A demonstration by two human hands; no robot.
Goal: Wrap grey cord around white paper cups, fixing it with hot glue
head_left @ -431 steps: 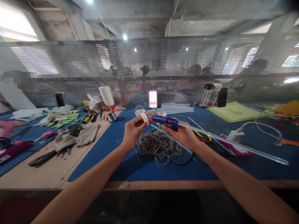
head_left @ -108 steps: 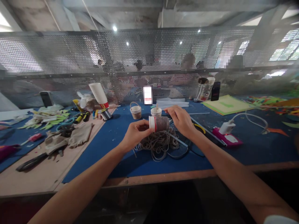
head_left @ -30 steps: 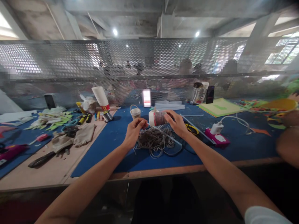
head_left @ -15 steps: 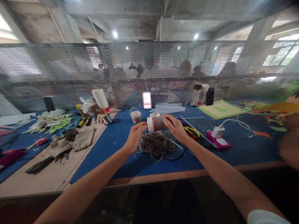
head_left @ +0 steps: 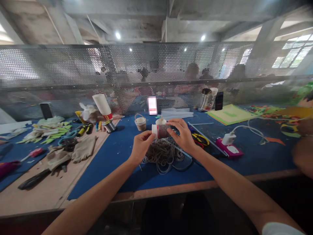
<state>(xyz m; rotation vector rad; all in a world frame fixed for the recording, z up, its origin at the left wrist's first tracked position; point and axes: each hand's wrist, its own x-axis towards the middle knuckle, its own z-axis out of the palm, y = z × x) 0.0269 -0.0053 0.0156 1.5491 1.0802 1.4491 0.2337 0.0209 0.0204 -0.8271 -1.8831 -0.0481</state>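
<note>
A paper cup, partly wrapped in grey-brown cord, lies sideways in the air between my hands. My left hand pinches its white rim end. Around the wrapped end curl the fingers of my right hand. Below the cup, a loose pile of grey cord rests on the blue mat. Just behind stands a white cup with a stick in it, partly hidden. A small cord-wrapped basket with a handle is at the left of it.
Gloves, a tilted stack of paper cups and foam scraps lie left. Yellow-handled scissors, a white charger and coloured sheets are right. A lit phone leans on the mesh screen. Part of another person shows at far right.
The wrapped cup has shifted slightly left with my hands. My right hand's fingers now reach further over its wrapped end. The view has turned a little to the right.
</note>
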